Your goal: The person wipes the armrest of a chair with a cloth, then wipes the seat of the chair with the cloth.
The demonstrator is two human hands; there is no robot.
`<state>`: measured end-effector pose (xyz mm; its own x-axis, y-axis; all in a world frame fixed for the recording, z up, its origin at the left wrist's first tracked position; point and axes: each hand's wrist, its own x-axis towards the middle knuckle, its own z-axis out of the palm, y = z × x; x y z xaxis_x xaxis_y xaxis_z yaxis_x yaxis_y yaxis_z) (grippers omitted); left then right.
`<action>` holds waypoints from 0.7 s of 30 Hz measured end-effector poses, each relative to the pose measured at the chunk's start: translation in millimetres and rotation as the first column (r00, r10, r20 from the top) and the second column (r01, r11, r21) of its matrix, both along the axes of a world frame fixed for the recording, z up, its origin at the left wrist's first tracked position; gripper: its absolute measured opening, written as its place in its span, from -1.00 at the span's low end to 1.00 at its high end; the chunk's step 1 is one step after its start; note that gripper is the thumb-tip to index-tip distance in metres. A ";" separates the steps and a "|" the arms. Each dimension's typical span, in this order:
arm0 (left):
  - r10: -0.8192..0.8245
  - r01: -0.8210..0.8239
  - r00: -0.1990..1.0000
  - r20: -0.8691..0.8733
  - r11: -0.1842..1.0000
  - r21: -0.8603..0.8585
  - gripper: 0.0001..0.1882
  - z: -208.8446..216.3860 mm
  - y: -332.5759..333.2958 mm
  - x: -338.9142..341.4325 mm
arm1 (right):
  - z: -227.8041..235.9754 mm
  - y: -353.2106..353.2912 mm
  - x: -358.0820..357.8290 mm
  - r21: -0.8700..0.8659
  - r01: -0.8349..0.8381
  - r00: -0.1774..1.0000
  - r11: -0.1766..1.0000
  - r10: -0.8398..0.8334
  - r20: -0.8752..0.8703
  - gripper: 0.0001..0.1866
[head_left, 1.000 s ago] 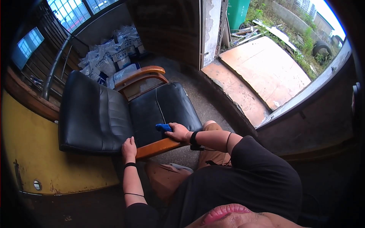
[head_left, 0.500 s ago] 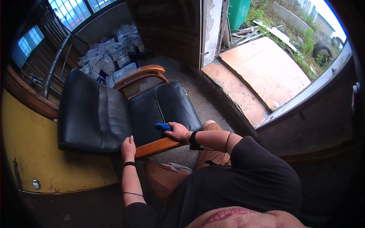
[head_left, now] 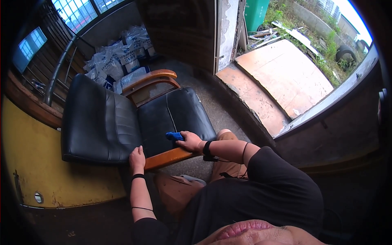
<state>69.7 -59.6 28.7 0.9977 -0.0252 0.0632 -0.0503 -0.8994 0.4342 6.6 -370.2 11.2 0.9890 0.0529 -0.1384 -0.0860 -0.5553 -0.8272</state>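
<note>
A black leather armchair (head_left: 98, 126) with wooden armrests stands before me, its backrest to the left and its seat to the right. My right hand (head_left: 191, 141) is closed round a bunched blue cloth (head_left: 174, 136), low over the near side of the seat. The near wooden armrest (head_left: 167, 158) runs just below that hand. My left hand (head_left: 137, 158) grips the chair where the rear end of this armrest meets the backrest; some of its fingers are hidden. A seam or cord-like line crosses the seat cushion.
White plastic-wrapped bags (head_left: 122, 59) are piled behind the chair. A yellow panel (head_left: 73, 175) is at the left, near a metal rail (head_left: 61, 69). On the right, an open doorway has a raised step (head_left: 249, 94) and a slab outside; a green bin (head_left: 256, 16) stands beyond.
</note>
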 end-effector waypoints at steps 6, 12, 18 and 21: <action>0.009 -0.010 1.000 -0.012 1.000 -0.006 -0.57 1.8 -2.0 -1.6 | -1.7 -0.2 -0.1 0.000 0.004 1.000 1.000 -0.004 0.017 -0.54; 0.010 -0.010 1.000 -0.009 1.000 -0.007 -0.58 0.5 -0.9 0.4 | -3.0 0.4 1.9 -0.004 -0.003 1.000 1.000 0.003 0.019 -0.54; -0.003 0.003 1.000 -0.002 1.000 -0.006 -0.58 0.9 -1.1 0.3 | -3.0 -0.3 1.6 -0.005 -0.002 1.000 1.000 0.002 0.009 -0.54; 0.018 -0.017 0.999 -0.032 1.000 0.011 -0.57 2.7 -2.3 -1.5 | 0.6 0.0 -1.2 -0.008 0.005 1.000 1.000 -0.005 0.002 -0.53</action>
